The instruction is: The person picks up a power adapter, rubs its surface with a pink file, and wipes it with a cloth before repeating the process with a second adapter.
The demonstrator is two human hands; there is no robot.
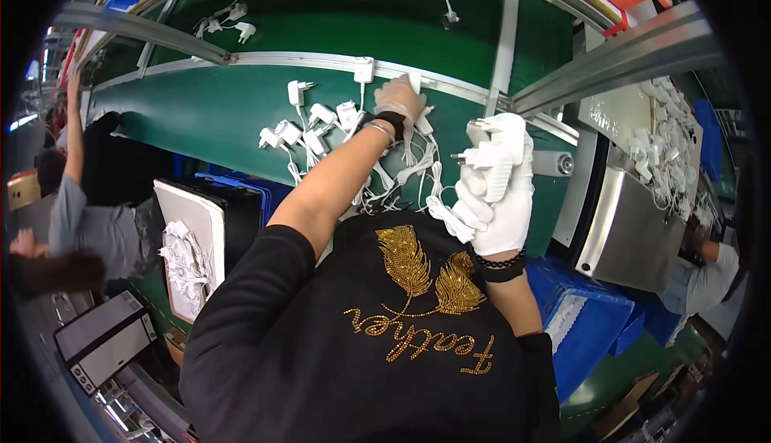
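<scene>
My right hand [502,210], in a white glove, is closed around white power adapters; one adapter [491,162] shows its pins pointing left, and a second seems to lie above it. A bundled white cable [451,218] hangs beside that hand. Farther off, my left hand [399,97] reaches to the metal rail at the bench's far edge. Its fingers are curled at a white adapter [414,81] and partly hidden. More white adapters [323,115] with cables lie left of my left wrist, and another adapter [364,69] stands against the rail.
The green bench [201,114] spans the front, with a green belt [321,21] beyond carrying several adapters. Metal posts [618,57] rise at the right. A tray of adapters [186,258] stands left; more adapters [662,146] lie right, above blue bins [582,314]. Other people are at both sides.
</scene>
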